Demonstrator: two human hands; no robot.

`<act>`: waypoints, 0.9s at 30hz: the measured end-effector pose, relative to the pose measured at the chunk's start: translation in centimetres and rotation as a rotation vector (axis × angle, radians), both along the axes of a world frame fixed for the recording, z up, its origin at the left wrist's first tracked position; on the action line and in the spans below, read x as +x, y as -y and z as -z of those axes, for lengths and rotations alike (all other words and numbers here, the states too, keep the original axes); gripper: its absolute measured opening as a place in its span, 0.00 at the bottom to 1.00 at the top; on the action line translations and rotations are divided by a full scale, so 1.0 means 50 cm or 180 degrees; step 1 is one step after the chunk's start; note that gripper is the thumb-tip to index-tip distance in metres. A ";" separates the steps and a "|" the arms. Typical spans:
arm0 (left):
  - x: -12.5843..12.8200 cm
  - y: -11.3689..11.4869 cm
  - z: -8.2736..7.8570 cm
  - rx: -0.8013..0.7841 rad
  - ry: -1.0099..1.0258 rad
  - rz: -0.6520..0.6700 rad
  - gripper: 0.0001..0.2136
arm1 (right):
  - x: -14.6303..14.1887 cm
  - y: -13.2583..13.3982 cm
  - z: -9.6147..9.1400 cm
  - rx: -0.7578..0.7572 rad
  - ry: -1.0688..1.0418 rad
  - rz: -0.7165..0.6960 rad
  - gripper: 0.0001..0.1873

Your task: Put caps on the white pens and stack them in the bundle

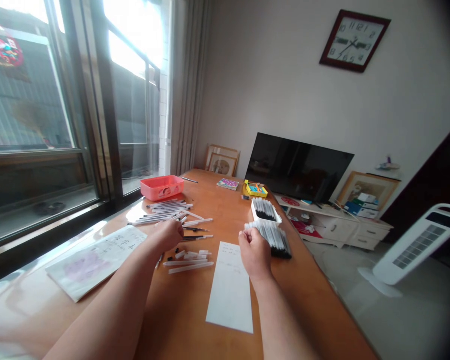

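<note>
My left hand rests on the wooden table with fingers curled, beside a spread of loose white pens and pen parts; what it holds, if anything, is hidden. My right hand is closed, its fingers against the near end of a stack of assembled pens. A white tray filled with more pens stands just beyond that stack. Several white caps and barrels lie between my hands. A white sheet of paper lies under my right wrist.
A pink plastic basket stands at the far left of the table. A printed booklet lies near my left forearm. A yellow box and a small book sit at the far end. A television and white fan stand on the right.
</note>
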State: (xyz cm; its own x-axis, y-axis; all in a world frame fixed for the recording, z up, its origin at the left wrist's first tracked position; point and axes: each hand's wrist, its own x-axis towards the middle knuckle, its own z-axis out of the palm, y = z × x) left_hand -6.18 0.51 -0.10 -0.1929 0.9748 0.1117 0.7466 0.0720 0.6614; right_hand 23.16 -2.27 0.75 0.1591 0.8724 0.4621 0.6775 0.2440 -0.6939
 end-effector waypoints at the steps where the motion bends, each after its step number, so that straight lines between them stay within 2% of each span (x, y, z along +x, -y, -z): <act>1: -0.002 -0.001 0.002 -0.0010 -0.0034 -0.0028 0.06 | -0.001 0.000 0.000 0.0011 -0.0024 -0.0009 0.11; 8: -0.001 -0.006 0.006 -0.0114 -0.0267 -0.0086 0.09 | -0.002 0.002 -0.002 0.0014 -0.0144 -0.0005 0.10; 13: 0.021 0.005 -0.010 -0.0082 0.0032 0.0333 0.04 | -0.008 -0.003 0.004 -0.0086 -0.0406 -0.0138 0.11; 16: 0.048 0.023 -0.031 -0.0088 0.0699 0.0749 0.04 | -0.020 -0.005 0.016 -0.0256 -0.0848 -0.0551 0.14; 19: 0.080 0.048 -0.052 -0.0123 0.1091 0.1103 0.06 | -0.040 0.001 0.023 -0.0691 -0.1527 -0.1083 0.19; 22: 0.106 0.068 -0.064 -0.0171 0.1447 0.1430 0.05 | -0.058 0.011 0.021 -0.1066 -0.2227 -0.1406 0.24; 27: 0.114 0.069 -0.066 -0.0206 0.1705 0.1562 0.07 | -0.065 0.014 0.015 -0.0934 -0.2867 -0.1522 0.23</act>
